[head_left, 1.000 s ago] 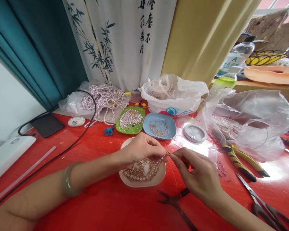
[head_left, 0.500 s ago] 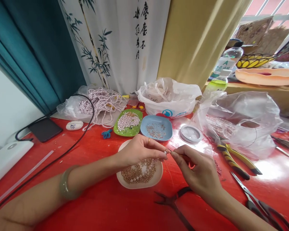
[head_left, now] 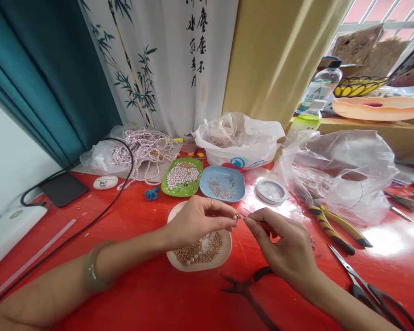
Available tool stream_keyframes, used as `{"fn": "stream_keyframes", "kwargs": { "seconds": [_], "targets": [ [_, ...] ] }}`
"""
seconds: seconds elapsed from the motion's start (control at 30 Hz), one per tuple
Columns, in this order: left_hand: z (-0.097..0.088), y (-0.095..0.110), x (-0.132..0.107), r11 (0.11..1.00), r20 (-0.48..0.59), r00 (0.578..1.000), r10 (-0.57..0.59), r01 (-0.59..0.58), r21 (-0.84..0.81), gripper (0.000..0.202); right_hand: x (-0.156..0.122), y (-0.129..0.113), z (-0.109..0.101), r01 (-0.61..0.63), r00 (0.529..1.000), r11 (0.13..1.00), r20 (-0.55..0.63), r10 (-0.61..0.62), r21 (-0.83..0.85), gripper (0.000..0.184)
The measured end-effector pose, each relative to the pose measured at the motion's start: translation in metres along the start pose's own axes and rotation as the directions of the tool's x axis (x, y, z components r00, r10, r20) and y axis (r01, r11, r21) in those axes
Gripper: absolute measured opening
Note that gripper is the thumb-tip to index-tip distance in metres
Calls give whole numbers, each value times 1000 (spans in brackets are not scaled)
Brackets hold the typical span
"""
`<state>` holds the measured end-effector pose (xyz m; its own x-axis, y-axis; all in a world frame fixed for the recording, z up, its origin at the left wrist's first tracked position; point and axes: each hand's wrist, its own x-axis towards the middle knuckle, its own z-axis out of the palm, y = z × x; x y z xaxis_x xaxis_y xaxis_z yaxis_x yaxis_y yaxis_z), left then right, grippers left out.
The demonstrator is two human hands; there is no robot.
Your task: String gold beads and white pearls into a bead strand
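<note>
Between the thumb and fingers of my left hand a small cluster of beads is pinched, pearly and gold. My right hand faces it from the right, thumb and forefinger closed on a thin thread end, which looks dark and very fine. A thin line hangs below the beads toward the red table. Beneath my left hand sits a cream dish of gold and pearl beads. Beyond the hands stand a green dish of pink pearls and a blue dish of small metal pins.
Dark pliers lie below my right hand. Yellow-black pliers and scissors are at right. A thread spool, plastic bags and pearl strands lie farther back. A black cable crosses the left side.
The whole view has shifted slightly. Both hands keep their pinches close together, and the bead cluster now shows a little more clearly at the left fingertips.
</note>
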<state>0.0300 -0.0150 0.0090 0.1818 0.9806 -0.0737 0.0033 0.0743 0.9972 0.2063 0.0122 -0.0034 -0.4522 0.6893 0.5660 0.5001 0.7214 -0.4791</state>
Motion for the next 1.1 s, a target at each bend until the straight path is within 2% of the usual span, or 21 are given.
{"fn": "stream_keyframes", "kwargs": {
  "seconds": [0.3, 0.4, 0.53, 0.63, 0.8, 0.93, 1.1],
  "targets": [
    [-1, -2, -1, 997, 11, 999, 36, -35, -62, 13, 2, -4, -3, -29, 998, 998, 57, 27, 47, 18],
    [-2, -1, 0, 996, 1, 1000, 21, -21, -92, 14, 2, 0, -3, 23, 999, 1000, 38, -24, 14, 16],
    [-4, -2, 2, 983, -27, 1000, 13, -18, -182, 13, 2, 6, -3, 164, 986, 984, -33, -166, -77, 10],
    [-3, -3, 4, 971, -37, 999, -17, 7, -238, 13, 3, 8, -4, 268, 955, 932, -61, -290, -242, 5],
    [-1, -4, 4, 962, -44, 997, -58, 44, -268, 15, 6, 1, -8, 410, 870, 773, -46, -490, -484, 5],
    [0, -3, 2, 962, -48, 997, -58, 43, -269, 15, 6, -1, -9, 449, 845, 715, -4, -534, -536, 12],
    [1, -2, 0, 963, -49, 997, -64, 49, -267, 13, 5, 0, -9, 450, 843, 698, 7, -538, -557, 11]
  ]
}}
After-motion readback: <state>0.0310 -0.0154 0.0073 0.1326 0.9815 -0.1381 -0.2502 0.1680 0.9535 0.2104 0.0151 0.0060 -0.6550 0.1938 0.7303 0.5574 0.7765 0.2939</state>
